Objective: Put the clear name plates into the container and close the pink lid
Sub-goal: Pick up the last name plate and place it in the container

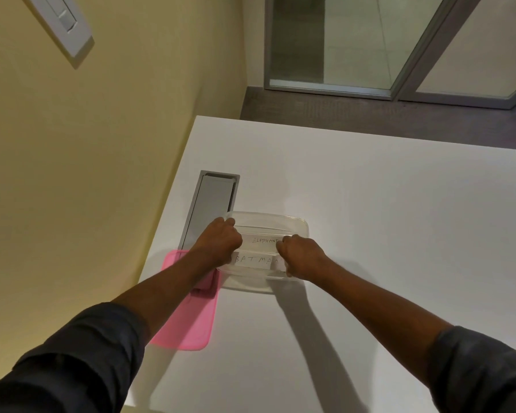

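A clear plastic container (pixel 295 223) stands on the white table. Inside it lie two clear name plates: one reads ELEPHANT (pixel 264 240), the nearer one reads BATMAN (pixel 251 261). My left hand (pixel 219 241) and my right hand (pixel 300 257) are both over the container, each closed on an end of the ELEPHANT name plate. The pink lid (pixel 188 323) lies flat on the table to the left of the container, partly under my left forearm.
A grey cable hatch (pixel 210 204) is set into the table behind the lid. The table's left edge runs along a yellow wall with a switch plate (pixel 63 23). Beyond the far edge are dark floor and a glass door (pixel 355 43).
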Demonstrator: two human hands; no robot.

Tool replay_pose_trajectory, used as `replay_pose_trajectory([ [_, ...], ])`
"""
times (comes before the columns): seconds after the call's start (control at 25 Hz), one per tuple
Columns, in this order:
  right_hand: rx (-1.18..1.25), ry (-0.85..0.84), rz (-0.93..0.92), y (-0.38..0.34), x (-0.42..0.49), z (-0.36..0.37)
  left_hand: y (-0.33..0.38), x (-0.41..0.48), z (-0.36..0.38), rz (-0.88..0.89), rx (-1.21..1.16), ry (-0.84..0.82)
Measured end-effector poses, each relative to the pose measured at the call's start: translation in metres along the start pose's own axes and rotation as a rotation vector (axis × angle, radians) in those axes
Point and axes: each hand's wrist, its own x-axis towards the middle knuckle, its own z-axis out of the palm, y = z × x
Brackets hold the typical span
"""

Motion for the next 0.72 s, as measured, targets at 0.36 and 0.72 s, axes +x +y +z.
replay_pose_trajectory([
  [0.36,0.007,-0.026,0.019,-0.004,0.009,0.021,0.002,0.013,0.006,0.067,0.125,-0.063],
  [0.72,0.037,-0.043,0.004,-0.003,0.013,0.024,0.006,0.019,0.014,0.087,0.133,-0.089],
])
